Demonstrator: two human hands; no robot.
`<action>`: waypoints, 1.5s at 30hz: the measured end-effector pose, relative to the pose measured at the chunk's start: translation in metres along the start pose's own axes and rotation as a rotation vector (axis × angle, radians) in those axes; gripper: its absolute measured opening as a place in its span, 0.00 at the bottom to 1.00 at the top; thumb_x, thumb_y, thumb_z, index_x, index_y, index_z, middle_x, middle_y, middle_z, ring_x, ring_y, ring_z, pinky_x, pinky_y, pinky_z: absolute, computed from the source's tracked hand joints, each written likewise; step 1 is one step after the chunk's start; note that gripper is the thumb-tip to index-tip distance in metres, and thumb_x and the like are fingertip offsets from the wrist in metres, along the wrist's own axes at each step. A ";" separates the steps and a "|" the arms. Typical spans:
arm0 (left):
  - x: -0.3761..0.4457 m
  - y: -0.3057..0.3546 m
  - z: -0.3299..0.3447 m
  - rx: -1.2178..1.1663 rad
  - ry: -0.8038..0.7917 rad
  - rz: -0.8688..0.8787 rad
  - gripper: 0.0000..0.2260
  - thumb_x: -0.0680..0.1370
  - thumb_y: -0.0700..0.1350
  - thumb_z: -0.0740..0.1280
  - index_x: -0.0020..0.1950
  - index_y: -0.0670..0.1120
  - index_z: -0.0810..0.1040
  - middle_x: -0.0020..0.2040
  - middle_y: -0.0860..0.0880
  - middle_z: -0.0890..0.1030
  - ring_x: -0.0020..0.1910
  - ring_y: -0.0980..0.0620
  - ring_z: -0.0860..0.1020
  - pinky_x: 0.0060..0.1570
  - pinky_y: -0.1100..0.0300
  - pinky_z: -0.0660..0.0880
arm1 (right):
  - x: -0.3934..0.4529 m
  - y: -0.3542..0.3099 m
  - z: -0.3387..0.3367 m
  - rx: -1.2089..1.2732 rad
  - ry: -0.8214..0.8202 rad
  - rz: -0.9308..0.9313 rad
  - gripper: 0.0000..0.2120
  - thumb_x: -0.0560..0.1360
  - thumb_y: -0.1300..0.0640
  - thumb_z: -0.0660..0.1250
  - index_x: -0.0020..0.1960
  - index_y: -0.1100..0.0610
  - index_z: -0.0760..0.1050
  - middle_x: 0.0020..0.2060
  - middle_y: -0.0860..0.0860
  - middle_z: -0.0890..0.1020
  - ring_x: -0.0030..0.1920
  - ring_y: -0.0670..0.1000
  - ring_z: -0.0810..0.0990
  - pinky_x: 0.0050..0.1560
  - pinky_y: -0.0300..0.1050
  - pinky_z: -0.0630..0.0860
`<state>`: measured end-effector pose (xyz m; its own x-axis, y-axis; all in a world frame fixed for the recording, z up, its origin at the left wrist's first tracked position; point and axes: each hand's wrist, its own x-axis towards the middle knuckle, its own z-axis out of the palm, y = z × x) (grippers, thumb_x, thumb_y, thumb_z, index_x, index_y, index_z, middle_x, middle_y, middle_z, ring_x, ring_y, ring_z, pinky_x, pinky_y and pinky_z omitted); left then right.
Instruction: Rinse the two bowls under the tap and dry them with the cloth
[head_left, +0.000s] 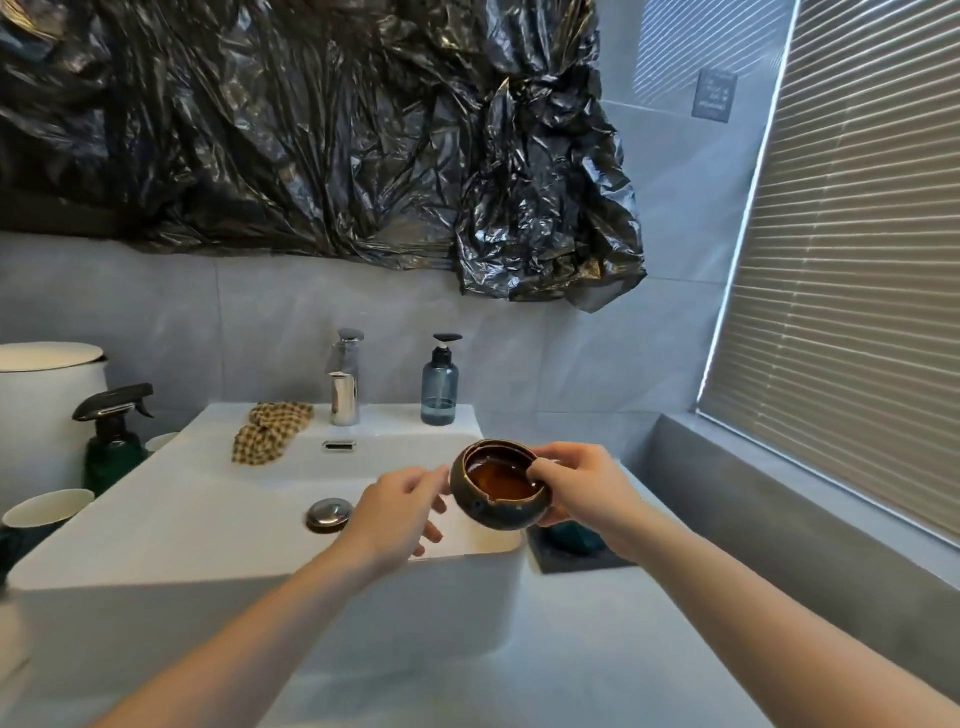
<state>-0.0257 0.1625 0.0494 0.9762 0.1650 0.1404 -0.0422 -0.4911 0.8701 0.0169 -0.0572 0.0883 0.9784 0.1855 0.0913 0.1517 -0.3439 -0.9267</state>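
Right hand (582, 486) grips the brown bowl (498, 486) over the sink's (208, 519) right rim; left hand (400, 512), fingers relaxed, touches the bowl's side

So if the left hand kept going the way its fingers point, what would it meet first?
Probably the brown bowl held by the right hand; the left hand fingertips already look nearly against its side, though depth is unclear.

You are standing in a home bathroom: a white vessel basin (156, 519) sits on a grey desk (597, 649), with a chrome tap (345, 384) and a blue soap pump bottle (440, 384) along the basin's back edge, grey wall tiles (156, 322) behind, and a slatted window blind (857, 286) on your right.
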 end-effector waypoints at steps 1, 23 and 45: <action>0.000 -0.003 0.005 0.096 0.000 0.031 0.17 0.87 0.60 0.57 0.52 0.54 0.82 0.49 0.53 0.84 0.45 0.52 0.85 0.50 0.50 0.84 | 0.002 0.007 -0.009 0.016 0.032 0.010 0.09 0.81 0.60 0.66 0.58 0.52 0.83 0.48 0.53 0.88 0.46 0.53 0.88 0.48 0.54 0.86; 0.015 -0.028 0.032 0.612 0.019 0.023 0.14 0.77 0.63 0.58 0.49 0.59 0.79 0.49 0.60 0.81 0.50 0.53 0.80 0.48 0.54 0.79 | 0.106 0.189 -0.131 -0.124 0.599 0.495 0.15 0.79 0.60 0.69 0.65 0.61 0.79 0.51 0.58 0.79 0.35 0.59 0.83 0.33 0.50 0.84; 0.008 -0.021 0.031 0.564 0.059 0.024 0.12 0.79 0.60 0.59 0.57 0.60 0.78 0.52 0.61 0.81 0.53 0.51 0.79 0.52 0.53 0.78 | 0.114 0.211 -0.111 -0.459 0.570 0.356 0.22 0.76 0.56 0.65 0.70 0.55 0.78 0.61 0.57 0.83 0.61 0.61 0.79 0.60 0.49 0.77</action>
